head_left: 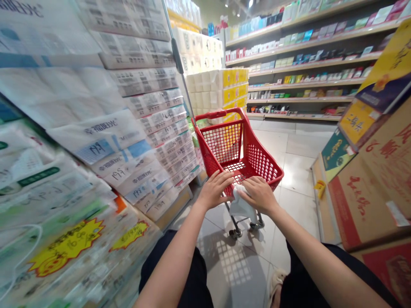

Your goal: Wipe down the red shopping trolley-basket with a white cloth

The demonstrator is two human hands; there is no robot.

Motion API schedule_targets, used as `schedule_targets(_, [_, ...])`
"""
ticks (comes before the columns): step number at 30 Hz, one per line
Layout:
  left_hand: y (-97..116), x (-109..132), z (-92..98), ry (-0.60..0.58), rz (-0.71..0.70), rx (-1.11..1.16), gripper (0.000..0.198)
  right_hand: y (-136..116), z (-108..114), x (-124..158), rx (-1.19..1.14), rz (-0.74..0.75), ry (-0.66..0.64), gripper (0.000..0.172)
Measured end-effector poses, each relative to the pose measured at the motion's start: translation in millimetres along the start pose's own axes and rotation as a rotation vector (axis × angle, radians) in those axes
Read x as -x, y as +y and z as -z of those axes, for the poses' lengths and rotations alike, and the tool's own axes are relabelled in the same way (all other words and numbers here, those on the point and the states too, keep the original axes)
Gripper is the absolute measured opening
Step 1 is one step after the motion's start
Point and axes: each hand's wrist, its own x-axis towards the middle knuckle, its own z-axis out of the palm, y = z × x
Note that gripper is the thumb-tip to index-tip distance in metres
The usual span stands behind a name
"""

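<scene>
Head view. The near end of the red cart (263,166) is hidden beneath both hands. The left grip (215,188) lies over it, fingers extended and thumb apart; the right grip (259,194) lies beside it, fingers bent forward. Whether either one closes on a bar cannot be told. A white bag (243,205) hangs below, its top partly covered by the right grip; its contents cannot be made out. Two dark wheels (236,233) show under the cart. A thin pole (177,55) rises near the cart's far left corner, its top cut off by the frame.

The cart's basket has gridded walls; part of its floor is masked by the fingers. The cart stands in front of the person on a tiled floor (290,147).

At left, stacked white packs (111,139) line the aisle, their print blurred; a yellow price sign (68,248) is below. Yellow-and-white packs (218,87) stand beyond the cart. Cartons (362,205), cut off at the edge, bound the right side. Stocked shelves (305,72) close the background.
</scene>
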Motion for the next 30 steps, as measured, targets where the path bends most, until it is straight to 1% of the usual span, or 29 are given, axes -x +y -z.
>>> schedule_targets(3, [-7.2,-3.5,0.3,0.025,0.009,-0.052,0.058,9.3,3.1,4.5,-0.018,-0.018,0.02,0.03])
schedule_targets(6, [-8.7,-12.6,-7.1,0.04,0.017,-0.068,0.054,17.5,5.0,11.4,-0.032,-0.013,0.027,0.027])
schedule_targets(11, [1.3,-29.2,-24.3,0.048,0.007,-0.097,0.04,28.7,12.6,22.9,-0.013,-0.011,0.006,0.032])
schedule_targets(16, [12.6,-35.1,-33.8,0.085,-0.038,-0.092,0.035,33.0,19.0,34.2,0.024,-0.025,0.005,0.035])
schedule_targets(20, [29.8,-38.6,-40.7,0.126,-0.032,-0.127,0.037,29.3,19.0,42.2,0.07,-0.077,0.028,0.031])
schedule_targets(24, [58.6,-51.4,-49.5,0.142,0.028,-0.17,0.033,29.7,22.7,49.8,0.141,-0.191,0.07,0.029])
schedule_targets(27, [80.1,-66.2,-53.2,0.132,0.06,-0.186,0.032,44.6,28.7,58.7,0.157,-0.222,0.081,0.03])
schedule_targets(30, [90.4,-78.1,-48.8,0.084,-0.002,-0.18,0.043,69.7,34.0,71.5,0.136,-0.211,0.084,0.03])
